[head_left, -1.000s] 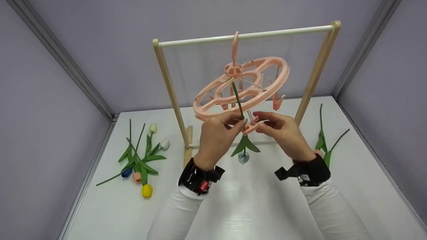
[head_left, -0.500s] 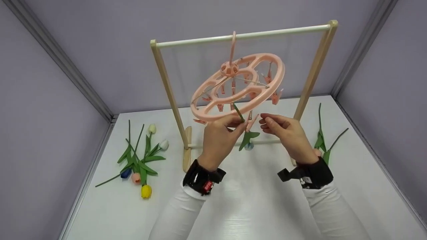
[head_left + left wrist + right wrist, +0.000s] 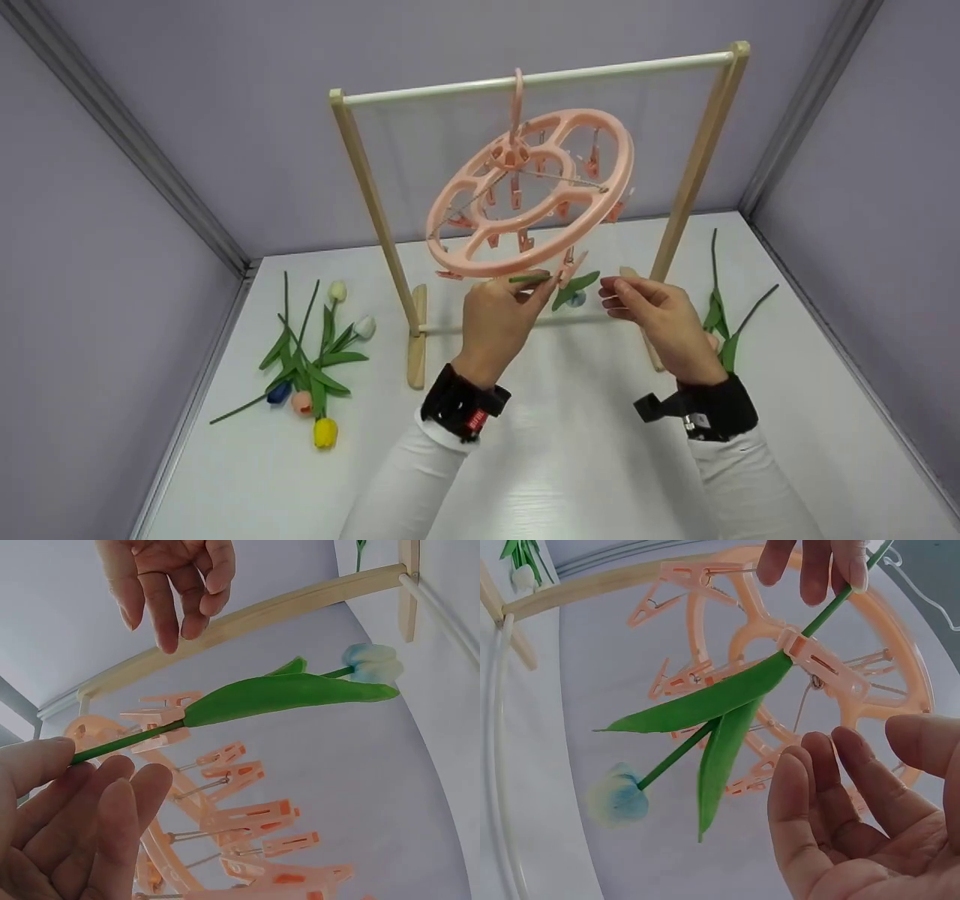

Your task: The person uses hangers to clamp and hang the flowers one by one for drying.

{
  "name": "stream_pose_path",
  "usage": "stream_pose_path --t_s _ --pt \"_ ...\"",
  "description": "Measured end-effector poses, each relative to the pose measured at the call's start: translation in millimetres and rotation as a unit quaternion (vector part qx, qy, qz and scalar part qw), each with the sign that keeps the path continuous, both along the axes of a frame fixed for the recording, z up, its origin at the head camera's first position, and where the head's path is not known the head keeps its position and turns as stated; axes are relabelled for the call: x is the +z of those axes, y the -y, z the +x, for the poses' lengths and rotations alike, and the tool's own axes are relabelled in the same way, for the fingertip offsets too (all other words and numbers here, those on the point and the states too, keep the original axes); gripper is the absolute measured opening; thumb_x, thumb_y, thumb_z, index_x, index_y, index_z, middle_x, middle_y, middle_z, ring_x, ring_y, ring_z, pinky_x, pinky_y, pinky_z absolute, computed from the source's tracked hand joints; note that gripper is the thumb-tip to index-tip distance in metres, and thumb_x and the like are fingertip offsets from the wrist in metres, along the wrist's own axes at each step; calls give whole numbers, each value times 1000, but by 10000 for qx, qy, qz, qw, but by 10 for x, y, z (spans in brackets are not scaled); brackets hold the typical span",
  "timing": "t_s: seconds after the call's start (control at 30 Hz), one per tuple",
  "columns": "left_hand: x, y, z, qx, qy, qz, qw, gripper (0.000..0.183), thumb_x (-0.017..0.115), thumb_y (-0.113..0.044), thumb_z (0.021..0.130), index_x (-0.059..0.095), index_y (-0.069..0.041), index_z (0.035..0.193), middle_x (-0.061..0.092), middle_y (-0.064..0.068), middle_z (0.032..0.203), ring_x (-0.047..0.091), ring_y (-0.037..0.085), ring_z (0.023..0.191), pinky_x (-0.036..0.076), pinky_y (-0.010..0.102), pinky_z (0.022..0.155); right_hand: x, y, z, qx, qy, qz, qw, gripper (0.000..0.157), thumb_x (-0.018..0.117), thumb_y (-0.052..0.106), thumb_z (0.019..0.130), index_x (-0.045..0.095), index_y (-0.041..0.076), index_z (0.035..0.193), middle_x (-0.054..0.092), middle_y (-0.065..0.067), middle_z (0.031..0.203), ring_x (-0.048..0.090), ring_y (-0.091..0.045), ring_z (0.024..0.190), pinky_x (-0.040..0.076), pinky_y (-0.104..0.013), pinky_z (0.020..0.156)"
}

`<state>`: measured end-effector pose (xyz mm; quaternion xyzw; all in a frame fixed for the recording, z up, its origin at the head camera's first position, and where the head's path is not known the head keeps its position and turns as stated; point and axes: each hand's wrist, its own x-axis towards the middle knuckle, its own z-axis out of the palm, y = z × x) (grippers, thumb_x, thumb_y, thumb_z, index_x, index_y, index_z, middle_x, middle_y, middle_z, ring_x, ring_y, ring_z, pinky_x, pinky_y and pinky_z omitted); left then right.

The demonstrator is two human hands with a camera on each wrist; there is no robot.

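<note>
My left hand (image 3: 499, 319) pinches the green stem of a pale blue and white artificial tulip (image 3: 619, 796) between thumb and fingers. Farther along that stem, just above the leaves, a pink clothespin (image 3: 829, 667) is clamped; it hangs from the round pink drying hanger (image 3: 480, 266). In the left wrist view the stem (image 3: 124, 741) runs from my fingertips through the clip to the blossom. To the right of the clip, my right hand (image 3: 664, 322) is held apart with relaxed fingers and nothing in it. The hanger tilts, its near side low, with several other clips dangling.
The hanger hooks over the white rod (image 3: 622, 69) of a wooden stand (image 3: 371, 195). Left on the white table (image 3: 247, 480) lie several tulips, among them a yellow one (image 3: 325, 433) and a white one (image 3: 364, 327). More tulips (image 3: 729, 349) lie at the right, partly behind my wrist.
My right hand has let go of the clothespin and drawn away to the right. The clip has closed on the stem, and the tulip has swung from upright toward level, its blossom rising rightward.
</note>
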<state>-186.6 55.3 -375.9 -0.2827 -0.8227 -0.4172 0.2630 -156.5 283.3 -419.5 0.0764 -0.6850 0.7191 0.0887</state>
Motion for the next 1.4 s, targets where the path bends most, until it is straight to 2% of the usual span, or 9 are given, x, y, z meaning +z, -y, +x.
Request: stream_pose_path --t_s 0.1,0.3,0.5,0.67,0.9,1.03,1.2,1.3,1.4 --pt "-38 -11 -1 -19 -24 15 10000 16 75 -26 91 81 -13 98 76 -1 85 70 9 69 54 23 64 -48 -28 15 -75 34 -22 10000 38 60 18 101 61 -14 123 67 -21 111 67 -23 101 53 -34 89" --pt "-70 -25 -1 -124 144 68 9998 15 75 -24 91 80 -14 100 76 -2 87 70 8 71 54 23 65 -100 -71 40 -186 124 -142 9996 37 62 20 100 64 -10 122 69 -17 109 68 -23 101 53 -35 90" --pt "-77 -39 -4 -144 208 -14 9997 16 74 -24 91 80 -11 99 76 0 88 70 8 71 54 21 65 -131 -112 64 -299 168 28 9994 39 63 24 99 66 -8 121 69 -15 108 68 -23 99 53 -34 89" --pt "-93 -31 7 -185 376 -9 9991 18 74 -23 91 79 -8 99 76 1 87 71 9 71 54 20 65 -162 -143 80 -350 204 151 9991 40 61 24 100 64 -9 122 65 -24 113 68 -23 99 54 -32 87" --pt "-180 17 25 -218 460 -46 9987 17 75 -20 91 79 -7 100 76 3 88 71 9 71 54 21 64 -239 -172 119 -369 310 321 9983 40 61 26 100 65 -7 122 66 -23 114 68 -22 97 54 -32 86" --pt "-284 82 62 -208 565 -59 9982 18 74 -21 91 79 -6 99 76 3 87 70 8 71 54 20 64 -307 -196 140 -393 388 224 9982 38 62 25 100 66 -6 122 67 -20 112 68 -21 97 55 -32 85" --pt "-495 183 144 -279 686 -81 9972 17 75 -21 91 79 -7 98 76 2 85 70 7 69 54 20 63 -406 -288 172 -421 498 135 9978 37 62 23 100 66 -7 121 70 -17 109 68 -22 96 55 -32 84" --pt "-636 261 200 -394 767 -119 9962 15 75 -20 91 79 -7 98 76 0 84 69 6 69 54 22 63 -459 -366 206 -498 574 230 9968 41 62 24 100 63 -10 123 70 -14 108 67 -24 97 55 -31 83" --pt "-756 353 257 -508 850 -242 9948 15 74 -20 92 79 -7 97 75 -1 85 69 5 74 55 25 66 -513 -459 252 -681 608 605 9940 45 60 27 101 62 -11 125 70 -14 108 67 -24 97 55 -29 82"
